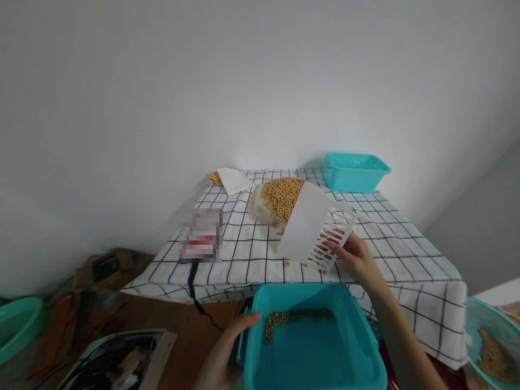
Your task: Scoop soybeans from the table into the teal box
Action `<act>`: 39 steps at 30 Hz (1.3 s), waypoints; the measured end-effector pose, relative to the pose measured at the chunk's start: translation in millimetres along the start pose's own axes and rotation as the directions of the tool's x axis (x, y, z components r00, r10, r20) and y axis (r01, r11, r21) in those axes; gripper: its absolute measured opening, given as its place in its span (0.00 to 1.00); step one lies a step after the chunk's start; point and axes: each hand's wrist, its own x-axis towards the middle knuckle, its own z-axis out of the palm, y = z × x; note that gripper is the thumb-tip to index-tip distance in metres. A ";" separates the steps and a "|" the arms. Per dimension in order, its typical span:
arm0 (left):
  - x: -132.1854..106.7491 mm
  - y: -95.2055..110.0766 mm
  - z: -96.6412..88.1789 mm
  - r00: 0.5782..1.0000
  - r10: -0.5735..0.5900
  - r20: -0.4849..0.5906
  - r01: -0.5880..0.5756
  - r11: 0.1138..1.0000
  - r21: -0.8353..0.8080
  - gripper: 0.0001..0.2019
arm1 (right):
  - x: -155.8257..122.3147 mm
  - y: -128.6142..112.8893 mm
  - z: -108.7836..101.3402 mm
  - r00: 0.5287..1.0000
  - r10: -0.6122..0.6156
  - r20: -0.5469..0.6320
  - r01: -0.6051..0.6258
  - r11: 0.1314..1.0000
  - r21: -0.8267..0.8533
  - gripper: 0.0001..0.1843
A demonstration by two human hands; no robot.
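Observation:
My right hand [357,257] grips the slotted end of a flat white plastic scraper [303,230]. The scraper leans over the near right side of a heap of yellow soybeans [283,197]. White rice [258,207] lies along the heap's left edge, on the checked tablecloth [239,249]. Below the table's front edge, my left hand [227,346] grasps the left rim of a teal plastic basin [312,360], its thumb over the rim. A band of soybeans [300,315] rests along the basin's far and left inner sides. A few loose beans lie near the scraper's lower edge.
A second teal basin [357,176] stands at the table's back right. A white cloth [233,180] lies at the back left, a pixelated item with a black strap [194,281] at the front left. On the lower right is a tub [473,319] containing grain; a green basin [20,325] is far left.

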 end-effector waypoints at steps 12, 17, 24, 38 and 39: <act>-8.0 17.3 9.7 0.984 -0.178 0.002 0.176 0.974 -0.139 0.12 | -3.1 -8.3 0.1 0.998 -0.010 0.059 0.010 1.000 0.002 0.10; -2.8 14.0 10.3 0.975 -0.221 -0.013 0.213 0.953 -0.216 0.11 | -2.3 -5.6 -0.8 0.995 -0.017 0.097 0.016 1.000 0.015 0.12; -11.2 19.4 14.0 0.976 -0.219 -0.017 0.210 0.955 -0.211 0.09 | -3.3 -8.0 -0.1 0.992 -0.026 0.122 0.021 0.999 0.041 0.11; -19.1 22.5 16.3 0.992 -0.099 -0.079 0.089 0.988 -0.123 0.08 | -2.9 -2.4 0.0 0.976 -0.024 -0.215 0.069 0.976 0.204 0.11; -19.5 19.9 13.3 0.996 -0.017 -0.087 0.009 0.996 -0.091 0.09 | -0.2 -1.7 -0.1 0.952 -0.033 -0.305 0.106 0.968 0.226 0.12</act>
